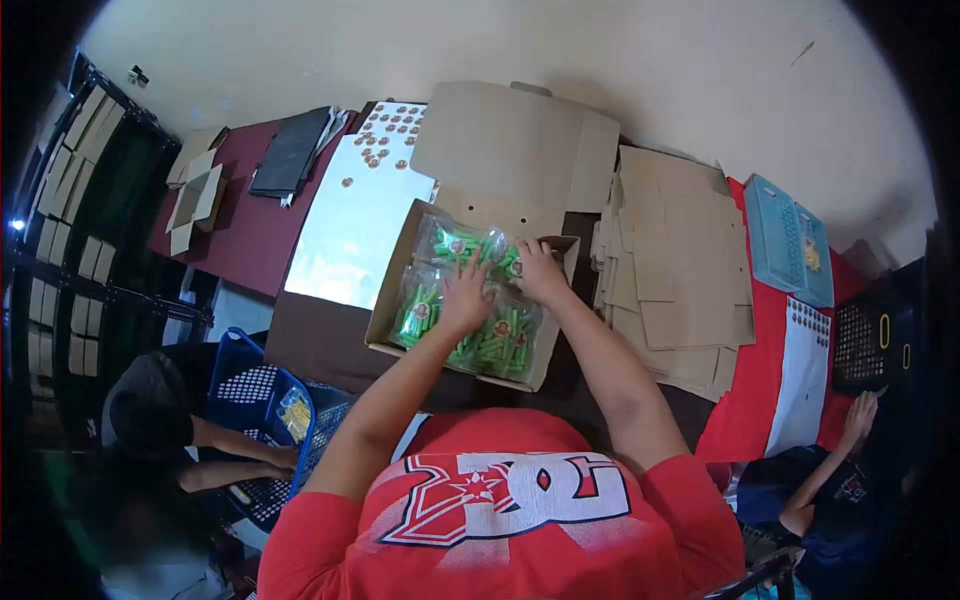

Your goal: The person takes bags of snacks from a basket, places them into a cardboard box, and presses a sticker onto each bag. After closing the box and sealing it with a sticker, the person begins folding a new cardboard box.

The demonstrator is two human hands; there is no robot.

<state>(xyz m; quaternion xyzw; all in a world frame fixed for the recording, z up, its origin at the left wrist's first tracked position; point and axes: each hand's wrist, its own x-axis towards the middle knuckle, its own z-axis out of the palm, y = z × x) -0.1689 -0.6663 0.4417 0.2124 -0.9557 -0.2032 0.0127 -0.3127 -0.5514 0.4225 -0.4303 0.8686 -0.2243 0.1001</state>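
"Where are the packets?"

"Clear plastic packets (506, 335) of green sticks, some with a round label showing, lie side by side in an open cardboard box (556, 318). The box sits slightly turned on a dark brown table (310, 335), in front of a person in a red shirt (500, 500). Its lid (500, 130) is folded back, away from the person."

"And the hands?"

"The left hand (466, 297) lies palm down across the middle of the packets, fingers spread. The right hand (540, 272) reaches over the far right packet, fingers bent onto it; I cannot tell whether they grip it."

"What surrounds the box?"

"To the left, a white sheet (335, 235) with round stickers (385, 140) near its far end. To the right, a loose stack of flat cardboard (690, 250), then a blue tray (775, 230) on red cloth (725, 420)."

"Is anyone else nearby?"

"Two people. At left, one in a dark cap (150, 400) has a hand at a blue basket (240, 385) holding a yellow packet (296, 416). At right, another's hand (859, 418) is raised near a black crate (860, 345)."
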